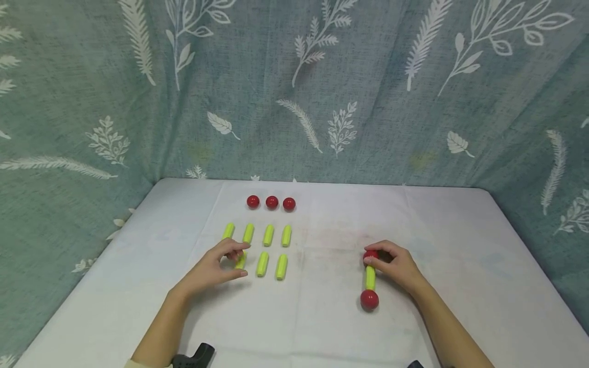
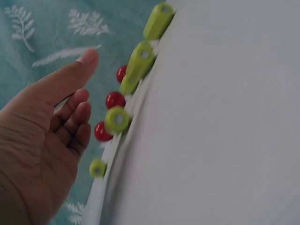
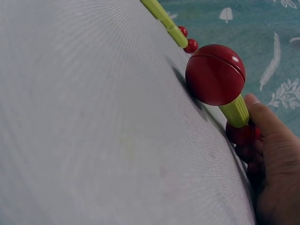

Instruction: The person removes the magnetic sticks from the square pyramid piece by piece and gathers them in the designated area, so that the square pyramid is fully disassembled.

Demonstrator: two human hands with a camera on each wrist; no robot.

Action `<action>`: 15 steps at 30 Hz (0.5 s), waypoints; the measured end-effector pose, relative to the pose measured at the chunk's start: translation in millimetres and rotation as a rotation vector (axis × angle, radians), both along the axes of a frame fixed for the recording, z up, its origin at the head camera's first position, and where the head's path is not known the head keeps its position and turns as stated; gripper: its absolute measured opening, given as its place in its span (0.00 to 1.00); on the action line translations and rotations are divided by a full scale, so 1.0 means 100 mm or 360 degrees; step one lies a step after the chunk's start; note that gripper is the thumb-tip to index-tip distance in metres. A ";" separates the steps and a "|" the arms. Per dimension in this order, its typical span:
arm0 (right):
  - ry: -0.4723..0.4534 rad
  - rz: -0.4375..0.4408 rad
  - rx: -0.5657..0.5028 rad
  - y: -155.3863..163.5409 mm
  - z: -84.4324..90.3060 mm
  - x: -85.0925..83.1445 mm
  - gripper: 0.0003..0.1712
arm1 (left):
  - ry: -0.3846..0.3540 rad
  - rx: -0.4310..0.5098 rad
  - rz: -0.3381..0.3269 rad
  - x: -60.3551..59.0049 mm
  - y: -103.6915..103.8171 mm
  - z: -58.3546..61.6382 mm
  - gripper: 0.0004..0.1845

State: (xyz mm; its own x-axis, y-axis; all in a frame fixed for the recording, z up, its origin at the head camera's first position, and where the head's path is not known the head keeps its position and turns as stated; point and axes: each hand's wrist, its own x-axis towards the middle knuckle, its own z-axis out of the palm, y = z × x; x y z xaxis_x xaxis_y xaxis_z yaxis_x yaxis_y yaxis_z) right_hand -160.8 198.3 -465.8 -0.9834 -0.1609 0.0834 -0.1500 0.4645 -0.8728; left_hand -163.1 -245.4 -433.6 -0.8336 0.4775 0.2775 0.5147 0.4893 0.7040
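On the right side of the table, two red balls are joined by a yellow-green rod. My right hand pinches the far red ball between thumb and fingers, partly hiding it. The near red ball is uncovered and faces the right wrist camera. At the left, my left hand holds nothing, its thumb and fingers spread apart. It is nearest to a yellow-green rod at the left end of the front row, which its fingers overlap in the head view. In the left wrist view the thumb is extended.
Several more yellow-green rods lie in two rows at left centre. Three loose red balls stand in a line behind them. A white cloth covers the table, and a leaf-patterned teal curtain hangs along its back and sides.
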 end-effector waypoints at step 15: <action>0.0026 0.0011 -0.0002 -0.02 0.02 0.02 0.19 | -0.0068 0.0241 -0.0396 0.21 0.68 0.08 0.27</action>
State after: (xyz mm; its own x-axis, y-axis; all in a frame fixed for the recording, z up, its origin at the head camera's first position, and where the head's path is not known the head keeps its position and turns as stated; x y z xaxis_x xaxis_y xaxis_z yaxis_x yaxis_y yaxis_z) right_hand -158.6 196.0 -463.6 -0.9808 -0.1678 0.0996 -0.1675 0.4620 -0.8709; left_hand -142.1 -177.3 -425.7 -0.7085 0.6247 0.3282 0.5740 0.2396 0.7830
